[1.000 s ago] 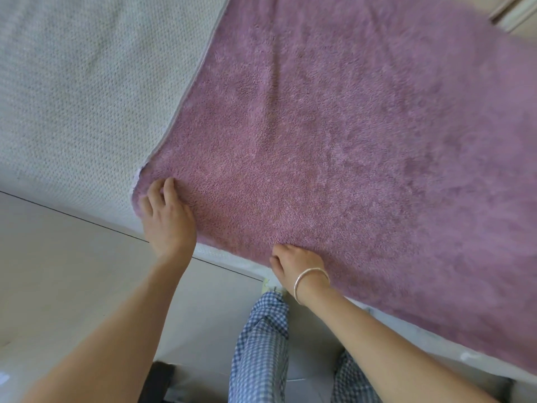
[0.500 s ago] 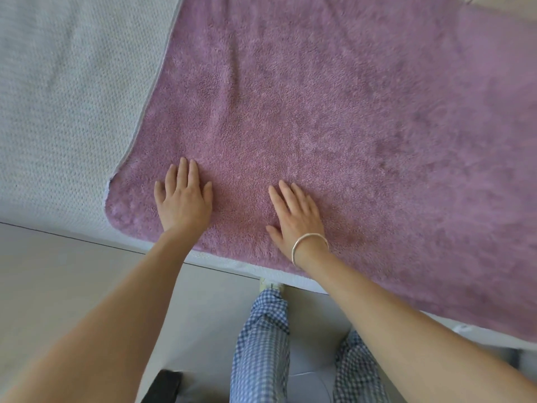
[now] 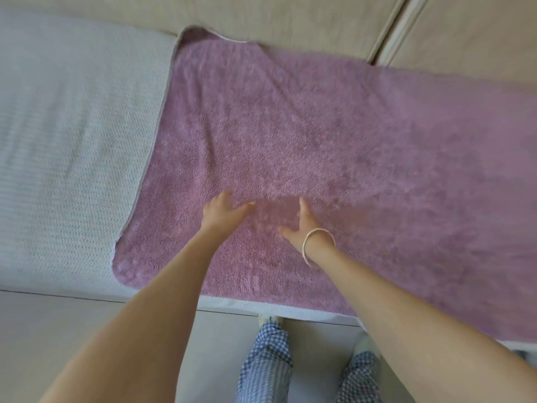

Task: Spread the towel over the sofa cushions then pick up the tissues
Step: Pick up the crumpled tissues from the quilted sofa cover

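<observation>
Down at the near edge of the view, a pale grey smooth floor [image 3: 58, 330] runs up to the sofa's front edge, and two legs in blue-and-white checked cotton trousers [image 3: 266, 362] stand close against it. Two bare forearms reach forward over that front edge onto the seat. The right wrist carries a thin pale round bangle [image 3: 318, 245]. The left hand [image 3: 222, 212] lies palm down with its fingers stretched forward and the thumb spread out to the right. The right hand [image 3: 299, 228], just beside it, has its fingers pointing away and its thumb spread out to the left. Both are open and hold nothing. Motion blur hides whether the palms press the cloth or hover just above it. Beneath them is the mauve fluffy terry towel [image 3: 319, 135], laid flat over the middle and right of the seat. Its near edge follows the sofa's front edge, and its left edge runs on a slant from front to back. A few shallow creases show ahead of the hands. To the left, the pale grey-white waffle-knit sofa cushion [image 3: 72, 141] lies bare as far as the left edge. At the back, the towel's far left corner is turned up against the beige fabric backrest [image 3: 290, 18], which runs along the far edge of the seat.
</observation>
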Action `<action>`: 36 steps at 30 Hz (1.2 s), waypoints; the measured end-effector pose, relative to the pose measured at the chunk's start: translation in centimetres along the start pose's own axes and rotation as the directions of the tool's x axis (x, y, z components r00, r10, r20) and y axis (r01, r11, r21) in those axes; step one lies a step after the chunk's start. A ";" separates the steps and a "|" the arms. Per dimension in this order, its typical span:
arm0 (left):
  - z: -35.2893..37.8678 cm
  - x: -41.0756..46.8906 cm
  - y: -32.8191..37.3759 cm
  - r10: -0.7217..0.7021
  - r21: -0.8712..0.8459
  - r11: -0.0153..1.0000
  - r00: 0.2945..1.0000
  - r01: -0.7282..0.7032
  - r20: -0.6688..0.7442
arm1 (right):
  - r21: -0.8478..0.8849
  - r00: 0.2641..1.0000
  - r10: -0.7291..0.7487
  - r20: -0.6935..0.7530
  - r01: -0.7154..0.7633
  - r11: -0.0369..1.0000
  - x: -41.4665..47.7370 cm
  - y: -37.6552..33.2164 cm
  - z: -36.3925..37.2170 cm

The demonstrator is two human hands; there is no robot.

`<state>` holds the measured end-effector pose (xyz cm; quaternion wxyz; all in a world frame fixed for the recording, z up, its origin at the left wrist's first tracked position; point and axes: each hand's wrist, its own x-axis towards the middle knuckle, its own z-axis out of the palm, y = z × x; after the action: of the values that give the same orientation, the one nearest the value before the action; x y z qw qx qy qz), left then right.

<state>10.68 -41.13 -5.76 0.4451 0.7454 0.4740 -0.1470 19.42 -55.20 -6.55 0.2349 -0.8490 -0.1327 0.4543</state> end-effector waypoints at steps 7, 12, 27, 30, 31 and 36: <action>-1.7 -3.6 12.2 0.181 -0.029 0.984 0.978 -0.179 0.107 | 0.330 0.987 0.133 -0.088 -0.097 0.939 -3.5 -1.3 -11.2; -1.4 -7.6 22.4 0.325 -0.027 0.945 0.932 -0.325 0.158 | 0.409 0.961 0.135 -0.240 -0.027 0.912 -8.4 -1.3 -21.0; 13.7 -26.3 48.5 0.688 -0.092 0.695 0.623 -0.713 0.373 | 0.559 0.710 0.327 -0.624 0.113 0.821 -29.2 12.2 -45.2; 17.8 -29.9 52.1 0.722 -0.123 0.647 0.552 -0.752 0.418 | 0.588 0.660 0.371 -0.653 0.133 0.798 -33.0 16.3 -48.1; 19.7 -31.5 53.7 0.734 -0.144 0.629 0.523 -0.764 0.434 | 0.601 0.642 0.393 -0.658 0.134 0.788 -34.7 18.0 -49.5; 27.7 -38.7 60.2 0.762 -0.216 0.569 0.410 -0.793 0.501 | 0.617 0.541 0.441 -0.716 0.195 0.763 -42.1 25.1 -55.5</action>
<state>47.02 -94.96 35.08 0.5555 0.8157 -0.0777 -0.1412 42.76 -110.58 36.68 0.5039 -0.8346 0.2206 0.0292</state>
